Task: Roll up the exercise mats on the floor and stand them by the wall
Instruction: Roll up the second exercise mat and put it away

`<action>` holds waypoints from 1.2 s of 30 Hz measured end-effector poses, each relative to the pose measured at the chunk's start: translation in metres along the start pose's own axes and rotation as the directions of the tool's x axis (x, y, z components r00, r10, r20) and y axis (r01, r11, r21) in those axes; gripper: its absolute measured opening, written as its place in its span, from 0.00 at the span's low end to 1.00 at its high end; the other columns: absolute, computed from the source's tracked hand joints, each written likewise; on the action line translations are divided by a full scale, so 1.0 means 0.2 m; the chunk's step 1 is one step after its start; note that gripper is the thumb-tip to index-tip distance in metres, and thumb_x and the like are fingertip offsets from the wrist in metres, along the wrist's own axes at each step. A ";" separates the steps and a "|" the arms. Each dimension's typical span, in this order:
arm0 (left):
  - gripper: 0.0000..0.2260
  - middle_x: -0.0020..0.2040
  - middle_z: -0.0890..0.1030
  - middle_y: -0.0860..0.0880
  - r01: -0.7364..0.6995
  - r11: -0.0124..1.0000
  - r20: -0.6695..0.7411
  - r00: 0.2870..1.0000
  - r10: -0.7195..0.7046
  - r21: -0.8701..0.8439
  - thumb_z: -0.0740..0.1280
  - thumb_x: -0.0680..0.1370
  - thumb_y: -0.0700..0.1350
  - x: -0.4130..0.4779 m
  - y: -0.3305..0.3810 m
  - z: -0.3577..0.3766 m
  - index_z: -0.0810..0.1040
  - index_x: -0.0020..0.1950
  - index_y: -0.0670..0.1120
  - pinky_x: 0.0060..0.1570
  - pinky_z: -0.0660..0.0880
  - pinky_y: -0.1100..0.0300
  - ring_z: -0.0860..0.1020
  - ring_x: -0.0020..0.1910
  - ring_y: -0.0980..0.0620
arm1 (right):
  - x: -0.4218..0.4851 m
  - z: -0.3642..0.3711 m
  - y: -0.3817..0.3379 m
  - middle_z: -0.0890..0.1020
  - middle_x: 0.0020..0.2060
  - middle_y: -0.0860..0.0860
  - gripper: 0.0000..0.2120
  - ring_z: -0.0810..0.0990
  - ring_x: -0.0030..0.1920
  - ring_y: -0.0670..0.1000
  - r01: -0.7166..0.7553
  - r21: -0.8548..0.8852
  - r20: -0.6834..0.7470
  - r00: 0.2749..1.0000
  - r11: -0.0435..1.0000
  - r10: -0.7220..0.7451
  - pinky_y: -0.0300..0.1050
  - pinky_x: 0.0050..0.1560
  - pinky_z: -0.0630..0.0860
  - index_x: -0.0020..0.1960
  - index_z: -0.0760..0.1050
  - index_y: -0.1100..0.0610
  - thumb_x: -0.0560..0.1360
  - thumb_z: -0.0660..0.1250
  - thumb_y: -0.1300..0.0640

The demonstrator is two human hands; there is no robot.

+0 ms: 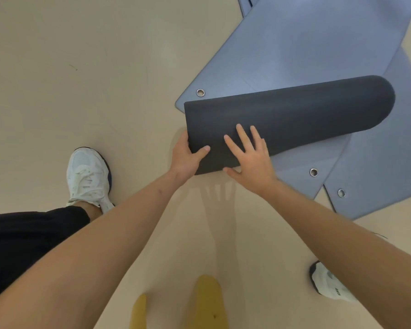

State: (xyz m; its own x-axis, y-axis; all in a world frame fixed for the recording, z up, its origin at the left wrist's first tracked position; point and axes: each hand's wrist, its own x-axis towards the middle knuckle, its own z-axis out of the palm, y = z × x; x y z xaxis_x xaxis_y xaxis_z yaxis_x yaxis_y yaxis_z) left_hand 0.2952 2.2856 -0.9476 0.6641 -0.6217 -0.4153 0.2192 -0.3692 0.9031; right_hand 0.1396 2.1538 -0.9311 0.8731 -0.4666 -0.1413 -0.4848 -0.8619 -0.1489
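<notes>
left hand point(185, 160) grips dark mat point(294, 110); right hand point(253, 162) presses it, fingers spread.

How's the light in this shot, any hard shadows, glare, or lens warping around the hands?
Head view: soft, even light; only faint fanned shadows on the floor below the left hand and right hand; no glare on the dark mat; wide-angle warping stretches the forearms near the frame's bottom.

Dark mat point(294, 115) matt foam; blue mat point(306, 51) metal eyelets point(200, 92).
</notes>
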 end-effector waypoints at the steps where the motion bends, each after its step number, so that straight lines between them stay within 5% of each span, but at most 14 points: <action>1: 0.21 0.59 0.80 0.59 -0.002 1.000 0.015 1.000 0.002 0.014 0.72 0.79 0.38 0.01 0.00 -0.01 0.71 0.67 0.53 0.61 0.80 0.55 0.80 0.56 0.66 | 0.00 0.02 -0.01 0.54 0.83 0.55 0.40 0.49 0.82 0.65 -0.025 0.016 0.032 0.999 1.000 0.024 0.70 0.76 0.58 0.82 0.59 0.47 0.75 0.72 0.40; 8: 0.22 0.60 0.78 0.57 -0.023 0.996 0.042 0.999 0.020 0.085 0.72 0.78 0.40 0.01 0.12 -0.01 0.68 0.67 0.53 0.63 0.79 0.45 0.79 0.61 0.55 | 0.01 -0.05 -0.02 0.51 0.83 0.53 0.43 0.46 0.82 0.63 -0.097 0.129 0.012 0.995 0.987 0.096 0.70 0.75 0.61 0.82 0.57 0.45 0.74 0.73 0.39; 13: 0.24 0.60 0.79 0.58 -0.104 0.994 0.047 0.994 0.103 0.019 0.73 0.78 0.39 -0.13 0.34 0.08 0.68 0.70 0.50 0.57 0.81 0.60 0.79 0.58 0.65 | -0.12 -0.16 -0.15 0.51 0.82 0.53 0.49 0.49 0.79 0.64 -0.276 0.363 -0.094 0.939 0.890 0.330 0.68 0.72 0.68 0.82 0.52 0.40 0.69 0.71 0.29; 16: 0.25 0.64 0.79 0.53 -0.172 0.985 0.066 0.983 0.173 -0.023 0.72 0.78 0.36 -0.26 0.49 0.17 0.68 0.72 0.46 0.59 0.79 0.64 0.78 0.62 0.61 | -0.19 -0.29 -0.18 0.48 0.83 0.52 0.52 0.47 0.80 0.63 -0.285 0.509 -0.133 0.906 0.812 0.401 0.66 0.71 0.67 0.82 0.51 0.40 0.67 0.74 0.31; 23: 0.23 0.57 0.81 0.57 -0.462 0.885 0.133 0.881 0.453 0.047 0.72 0.78 0.37 -0.53 1.03 0.32 0.72 0.72 0.45 0.54 0.77 0.69 0.80 0.55 0.64 | -0.32 -0.78 -0.16 0.54 0.81 0.54 0.55 0.54 0.78 0.58 -0.189 0.704 -0.290 0.803 0.684 0.521 0.45 0.67 0.60 0.83 0.52 0.44 0.65 0.80 0.38; 29: 0.23 0.56 0.84 0.53 -0.645 0.752 0.297 0.751 0.590 0.135 0.70 0.81 0.38 -0.89 1.41 0.21 0.72 0.75 0.43 0.59 0.80 0.61 0.82 0.57 0.58 | -0.51 -1.13 -0.29 0.60 0.80 0.52 0.54 0.57 0.80 0.53 -0.035 0.845 -0.314 0.775 0.534 0.548 0.55 0.77 0.62 0.83 0.54 0.44 0.63 0.73 0.30; 33: 0.23 0.59 0.83 0.53 -0.670 0.734 0.436 0.696 0.571 0.109 0.67 0.82 0.34 -1.13 1.46 0.11 0.69 0.76 0.44 0.56 0.78 0.66 0.82 0.60 0.59 | -0.69 -1.20 -0.34 0.68 0.77 0.46 0.51 0.63 0.79 0.50 0.075 0.923 -0.267 0.832 0.378 0.486 0.61 0.75 0.67 0.81 0.56 0.42 0.66 0.73 0.27; 36: 0.25 0.65 0.81 0.52 -0.656 0.750 0.468 0.692 0.550 0.088 0.66 0.82 0.34 -1.25 1.38 0.05 0.66 0.78 0.44 0.61 0.77 0.64 0.80 0.65 0.57 | -0.79 -1.19 -0.36 0.70 0.76 0.44 0.49 0.64 0.79 0.50 0.060 0.926 -0.230 0.872 0.373 0.432 0.61 0.74 0.69 0.81 0.57 0.40 0.67 0.71 0.26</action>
State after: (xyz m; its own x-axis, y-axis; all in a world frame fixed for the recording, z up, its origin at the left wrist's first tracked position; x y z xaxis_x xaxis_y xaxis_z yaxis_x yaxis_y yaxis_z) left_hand 0.1834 2.3325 -0.5957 0.2457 -0.9562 0.1589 -0.3343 0.0702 0.9399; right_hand 0.0491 2.2430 -0.6654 0.5641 -0.8249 0.0378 -0.1771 -0.1655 -0.9702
